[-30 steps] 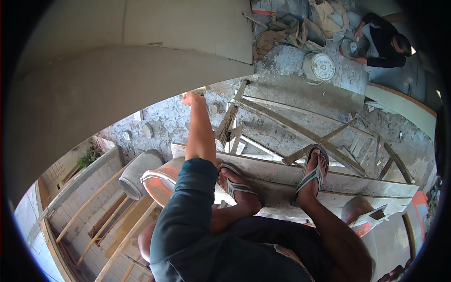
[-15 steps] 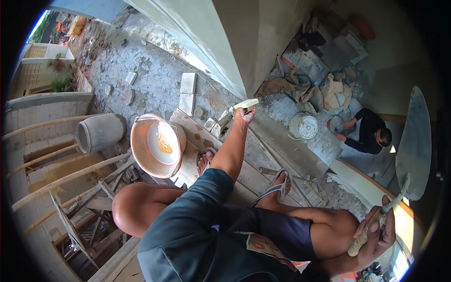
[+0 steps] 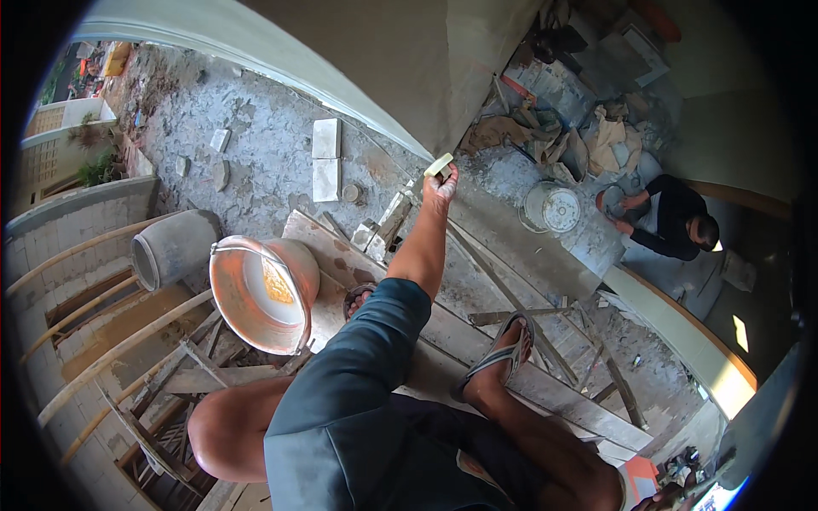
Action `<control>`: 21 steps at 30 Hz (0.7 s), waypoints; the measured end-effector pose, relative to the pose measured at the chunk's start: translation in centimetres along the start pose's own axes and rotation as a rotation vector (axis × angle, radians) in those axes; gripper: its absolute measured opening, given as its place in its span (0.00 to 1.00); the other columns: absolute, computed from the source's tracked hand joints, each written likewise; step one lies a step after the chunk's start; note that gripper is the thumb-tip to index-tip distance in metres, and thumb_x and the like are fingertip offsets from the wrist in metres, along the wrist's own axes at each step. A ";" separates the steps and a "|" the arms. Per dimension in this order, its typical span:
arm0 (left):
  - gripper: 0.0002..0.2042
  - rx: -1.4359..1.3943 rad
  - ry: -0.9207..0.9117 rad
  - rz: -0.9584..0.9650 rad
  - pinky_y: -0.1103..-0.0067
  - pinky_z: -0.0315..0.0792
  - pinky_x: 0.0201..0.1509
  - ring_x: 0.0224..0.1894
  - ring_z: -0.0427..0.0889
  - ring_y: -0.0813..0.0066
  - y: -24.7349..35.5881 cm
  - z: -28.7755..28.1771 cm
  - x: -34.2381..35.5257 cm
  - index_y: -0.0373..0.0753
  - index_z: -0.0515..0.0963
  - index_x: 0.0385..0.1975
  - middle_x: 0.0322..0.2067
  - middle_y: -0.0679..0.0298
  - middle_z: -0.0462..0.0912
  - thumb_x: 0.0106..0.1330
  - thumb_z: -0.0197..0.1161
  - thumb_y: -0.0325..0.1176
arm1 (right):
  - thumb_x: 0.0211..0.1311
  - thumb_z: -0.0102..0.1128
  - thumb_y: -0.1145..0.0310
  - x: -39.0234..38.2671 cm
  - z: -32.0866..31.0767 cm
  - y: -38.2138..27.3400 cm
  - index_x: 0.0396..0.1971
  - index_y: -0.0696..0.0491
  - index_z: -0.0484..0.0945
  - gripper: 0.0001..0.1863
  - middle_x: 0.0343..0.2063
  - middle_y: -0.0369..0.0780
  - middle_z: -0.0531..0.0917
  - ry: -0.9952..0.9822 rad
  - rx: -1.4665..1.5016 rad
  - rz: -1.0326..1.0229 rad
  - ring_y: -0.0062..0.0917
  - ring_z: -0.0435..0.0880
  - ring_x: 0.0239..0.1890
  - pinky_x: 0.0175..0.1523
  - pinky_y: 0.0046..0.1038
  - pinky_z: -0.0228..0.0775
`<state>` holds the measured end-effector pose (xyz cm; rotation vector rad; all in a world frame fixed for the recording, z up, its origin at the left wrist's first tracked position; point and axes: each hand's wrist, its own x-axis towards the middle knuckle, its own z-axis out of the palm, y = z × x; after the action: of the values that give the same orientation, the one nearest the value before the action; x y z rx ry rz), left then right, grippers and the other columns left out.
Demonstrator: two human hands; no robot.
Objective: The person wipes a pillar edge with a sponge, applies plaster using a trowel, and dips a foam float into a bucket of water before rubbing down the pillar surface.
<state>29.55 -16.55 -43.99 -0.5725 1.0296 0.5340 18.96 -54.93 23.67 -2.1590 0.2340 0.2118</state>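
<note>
My left arm, in a dark teal sleeve, reaches straight ahead. My left hand is closed on a small pale yellowish rectangular block, close to the bottom of a wall corner. Low at the right rim my right hand, mostly cut off and dim, grips a trowel whose blade stands up along the dark edge of the picture. An orange bucket, left of my left arm, holds whitish liquid with a yellow patch in it. My sandalled feet rest on planks.
A grey barrel lies beyond the bucket. Two pale blocks sit on the rough floor. Another person crouches at the right, hands on a bucket, near a white pail and torn paper sacks. Poles and wooden framing stand at the left.
My view has shifted, and the right hand with the trowel has dropped toward the lower right rim. The block in my left hand has tilted more upright.
</note>
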 end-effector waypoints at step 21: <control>0.14 -0.249 -0.415 -0.285 0.60 0.80 0.51 0.49 0.70 0.52 -7.0 17.6 -34.7 0.29 0.69 0.50 0.48 0.47 0.69 0.66 0.49 0.19 | 0.67 0.56 0.66 3.1 3.4 0.3 0.62 0.69 0.63 0.29 0.33 0.42 0.78 -0.270 0.089 -0.182 0.17 0.75 0.22 0.28 0.19 0.67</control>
<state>30.87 -14.89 -4.50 -0.7766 0.4796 0.5030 21.62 -52.59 20.82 -2.0236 -0.1053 0.3766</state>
